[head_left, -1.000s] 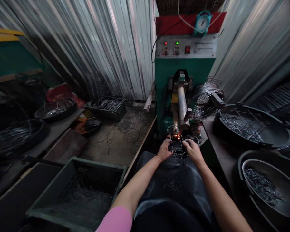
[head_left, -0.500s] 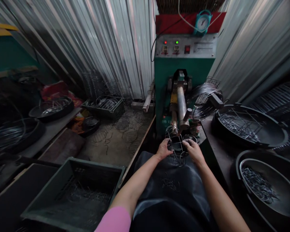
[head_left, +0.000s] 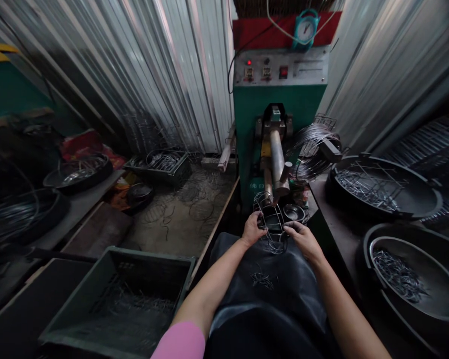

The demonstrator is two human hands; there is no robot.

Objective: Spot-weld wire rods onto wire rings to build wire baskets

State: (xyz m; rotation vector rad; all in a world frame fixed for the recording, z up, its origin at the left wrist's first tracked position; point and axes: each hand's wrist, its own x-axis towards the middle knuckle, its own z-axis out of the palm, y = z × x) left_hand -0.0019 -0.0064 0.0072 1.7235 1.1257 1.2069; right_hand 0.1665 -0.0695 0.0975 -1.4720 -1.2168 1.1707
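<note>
A small round wire basket (head_left: 272, 244) is held between my two hands, just under the metal arms of a green spot-welding machine (head_left: 280, 107). My left hand (head_left: 253, 229) grips its wires on the left side. On the right, the thumb and fingers of my right hand (head_left: 298, 234) pinch at the frame's edge; whether they hold the frame itself or a small wire piece on it, I cannot make out. The lower copper electrode tip reaches into the frame. Several short bent wires (head_left: 262, 280) lie on the dark apron (head_left: 269, 314) over my lap.
A green plastic crate (head_left: 114, 299) with wire pieces stands at the left. Black pans (head_left: 385, 187) and a basin of short wires (head_left: 400, 274) stand on the right. A wire coil (head_left: 314, 149) hangs beside the machine, and a small bowl (head_left: 294, 213) sits behind my right hand.
The green light on the machine's panel has gone out. The view has shifted slightly. My right hand has moved a little lower at the basket's right side.
</note>
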